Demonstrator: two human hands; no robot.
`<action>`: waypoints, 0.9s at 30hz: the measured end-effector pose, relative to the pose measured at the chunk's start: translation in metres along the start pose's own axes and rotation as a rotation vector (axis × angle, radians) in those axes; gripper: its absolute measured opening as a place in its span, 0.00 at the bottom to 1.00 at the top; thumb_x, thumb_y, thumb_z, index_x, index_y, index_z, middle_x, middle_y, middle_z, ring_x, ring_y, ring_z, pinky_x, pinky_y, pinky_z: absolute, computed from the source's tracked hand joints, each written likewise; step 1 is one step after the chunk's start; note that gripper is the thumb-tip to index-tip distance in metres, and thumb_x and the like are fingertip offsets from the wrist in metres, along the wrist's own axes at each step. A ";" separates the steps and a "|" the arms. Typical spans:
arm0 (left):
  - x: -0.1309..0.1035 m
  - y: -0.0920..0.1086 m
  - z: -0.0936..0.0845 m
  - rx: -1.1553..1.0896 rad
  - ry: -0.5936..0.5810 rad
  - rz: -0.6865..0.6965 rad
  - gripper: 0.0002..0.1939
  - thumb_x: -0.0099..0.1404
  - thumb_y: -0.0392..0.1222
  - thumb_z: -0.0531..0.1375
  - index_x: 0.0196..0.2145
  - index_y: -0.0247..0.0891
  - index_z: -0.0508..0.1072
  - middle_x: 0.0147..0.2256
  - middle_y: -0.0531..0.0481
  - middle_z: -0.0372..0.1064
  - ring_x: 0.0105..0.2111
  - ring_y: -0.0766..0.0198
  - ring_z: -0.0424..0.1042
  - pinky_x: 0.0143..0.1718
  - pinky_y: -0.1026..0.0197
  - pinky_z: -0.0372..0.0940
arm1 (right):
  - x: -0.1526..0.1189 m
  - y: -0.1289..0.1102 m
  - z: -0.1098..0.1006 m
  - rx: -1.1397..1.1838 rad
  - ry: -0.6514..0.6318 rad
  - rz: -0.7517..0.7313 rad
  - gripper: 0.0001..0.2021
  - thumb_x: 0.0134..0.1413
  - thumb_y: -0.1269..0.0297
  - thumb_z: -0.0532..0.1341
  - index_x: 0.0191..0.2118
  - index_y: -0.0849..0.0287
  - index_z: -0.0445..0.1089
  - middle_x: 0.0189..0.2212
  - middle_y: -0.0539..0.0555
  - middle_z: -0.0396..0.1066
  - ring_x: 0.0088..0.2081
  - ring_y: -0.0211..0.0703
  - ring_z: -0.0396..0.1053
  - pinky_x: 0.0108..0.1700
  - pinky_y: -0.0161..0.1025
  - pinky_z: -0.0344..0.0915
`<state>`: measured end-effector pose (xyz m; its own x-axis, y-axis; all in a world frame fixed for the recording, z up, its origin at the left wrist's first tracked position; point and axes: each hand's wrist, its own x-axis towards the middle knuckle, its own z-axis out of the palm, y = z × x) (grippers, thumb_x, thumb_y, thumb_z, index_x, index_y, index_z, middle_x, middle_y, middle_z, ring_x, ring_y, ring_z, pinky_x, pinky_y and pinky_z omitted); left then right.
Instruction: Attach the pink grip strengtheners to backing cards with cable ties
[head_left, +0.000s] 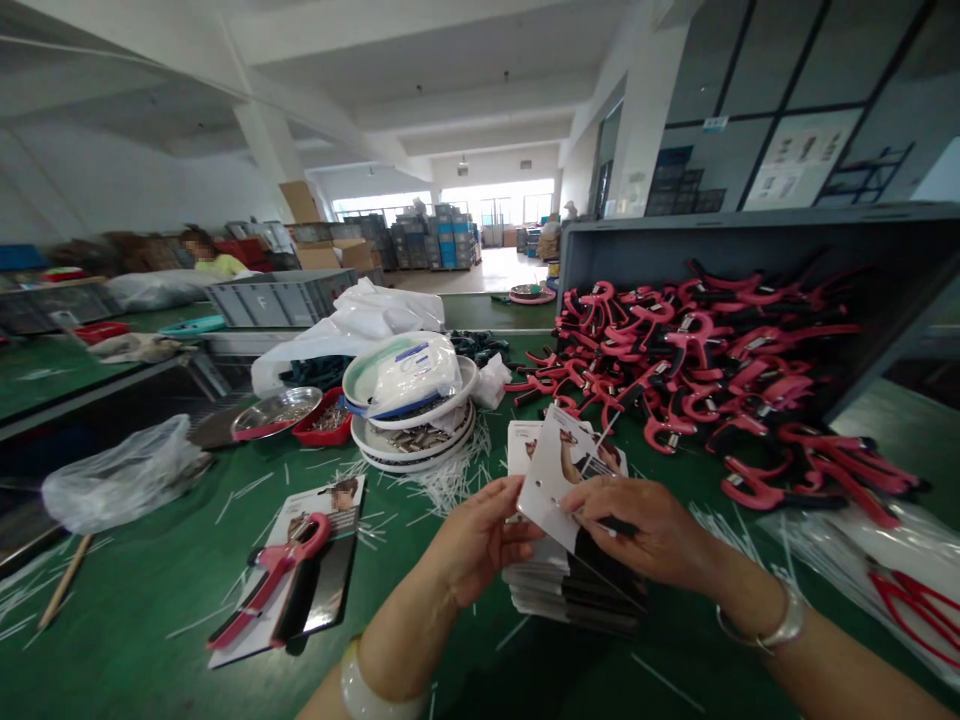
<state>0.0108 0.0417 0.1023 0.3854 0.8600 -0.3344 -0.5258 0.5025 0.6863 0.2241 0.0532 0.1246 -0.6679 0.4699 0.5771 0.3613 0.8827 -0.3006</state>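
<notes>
My left hand pinches the left edge of a printed backing card, which is tilted above a stack of similar cards. Small holes show in the card. My right hand is closed at the card's right side, and a thin white tie sticks up from its fingers. Those fingers hide the tie's lower end. To the left, a pink and black spring clamp lies on another printed card.
Many pink clamps spill from a tipped grey crate at right. Stacked white bowls, a red tray and loose white ties lie ahead. Red-handled scissors rest at right. A person is far left.
</notes>
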 end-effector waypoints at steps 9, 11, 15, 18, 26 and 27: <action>0.007 -0.019 0.027 0.042 0.195 0.340 0.23 0.42 0.40 0.71 0.28 0.38 0.61 0.25 0.59 0.66 0.24 0.73 0.67 0.27 0.69 0.64 | -0.019 -0.037 0.006 -0.360 0.015 0.138 0.18 0.52 0.73 0.53 0.50 0.62 0.66 0.46 0.60 0.72 0.48 0.45 0.69 0.49 0.43 0.68; 0.007 -0.024 0.032 0.041 0.215 0.372 0.24 0.41 0.42 0.71 0.27 0.38 0.60 0.24 0.59 0.65 0.23 0.72 0.67 0.28 0.68 0.64 | -0.021 -0.048 0.011 -0.446 0.004 0.194 0.20 0.52 0.69 0.54 0.52 0.65 0.65 0.47 0.63 0.71 0.48 0.50 0.69 0.47 0.47 0.70; 0.005 -0.032 0.040 0.064 0.158 0.456 0.23 0.45 0.44 0.70 0.29 0.39 0.59 0.26 0.59 0.66 0.25 0.71 0.67 0.29 0.67 0.65 | -0.019 -0.057 0.021 -0.621 0.118 0.273 0.19 0.55 0.59 0.55 0.48 0.67 0.68 0.43 0.66 0.73 0.43 0.56 0.71 0.41 0.52 0.71; 0.004 -0.033 0.044 0.126 0.139 0.537 0.20 0.48 0.48 0.69 0.31 0.39 0.62 0.25 0.58 0.66 0.26 0.70 0.68 0.31 0.66 0.65 | -0.017 -0.053 0.021 -0.638 0.222 0.277 0.14 0.59 0.63 0.54 0.47 0.64 0.69 0.41 0.63 0.74 0.42 0.52 0.72 0.42 0.49 0.70; 0.021 -0.020 0.064 0.126 -0.052 0.551 0.21 0.53 0.59 0.62 0.28 0.38 0.62 0.26 0.58 0.62 0.16 0.78 0.56 0.16 0.71 0.52 | -0.026 -0.037 0.005 -0.405 0.445 0.439 0.14 0.58 0.60 0.56 0.48 0.58 0.67 0.44 0.58 0.72 0.47 0.48 0.69 0.49 0.44 0.67; 0.023 -0.018 0.067 0.115 -0.114 0.473 0.21 0.53 0.58 0.63 0.28 0.38 0.62 0.25 0.59 0.60 0.15 0.78 0.53 0.15 0.72 0.50 | -0.028 -0.035 0.003 -0.369 0.471 0.487 0.14 0.58 0.60 0.56 0.48 0.57 0.68 0.44 0.58 0.71 0.47 0.48 0.69 0.49 0.44 0.67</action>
<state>0.0800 0.0465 0.1256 0.2087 0.9729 0.0995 -0.5789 0.0409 0.8144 0.2281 0.0098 0.1167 -0.0601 0.6791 0.7316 0.7925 0.4781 -0.3786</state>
